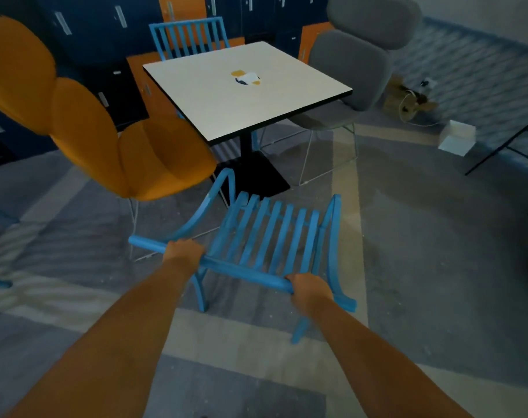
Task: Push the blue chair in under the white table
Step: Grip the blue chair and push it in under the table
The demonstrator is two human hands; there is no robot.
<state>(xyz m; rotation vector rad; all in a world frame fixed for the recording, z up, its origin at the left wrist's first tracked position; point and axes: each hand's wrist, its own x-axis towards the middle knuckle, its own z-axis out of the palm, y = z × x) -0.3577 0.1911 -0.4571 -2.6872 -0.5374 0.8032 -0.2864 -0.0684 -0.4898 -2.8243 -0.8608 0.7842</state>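
The blue chair [268, 233] with a slatted back stands on the carpet in front of me, its seat facing the white table [226, 101]. Floor shows between the chair's front and the table's black base [256, 173]. My left hand [183, 250] grips the left part of the chair's top rail. My right hand [309, 289] grips the rail near its right end. Both arms reach forward from the bottom of the view.
An orange padded chair [112, 137] stands at the table's left, close to the blue chair's left armrest. A grey padded chair [350, 70] is at the right, a second blue chair [190, 36] at the far side. A small item [246, 77] lies on the tabletop. A white box [457, 137] sits on the floor, right.
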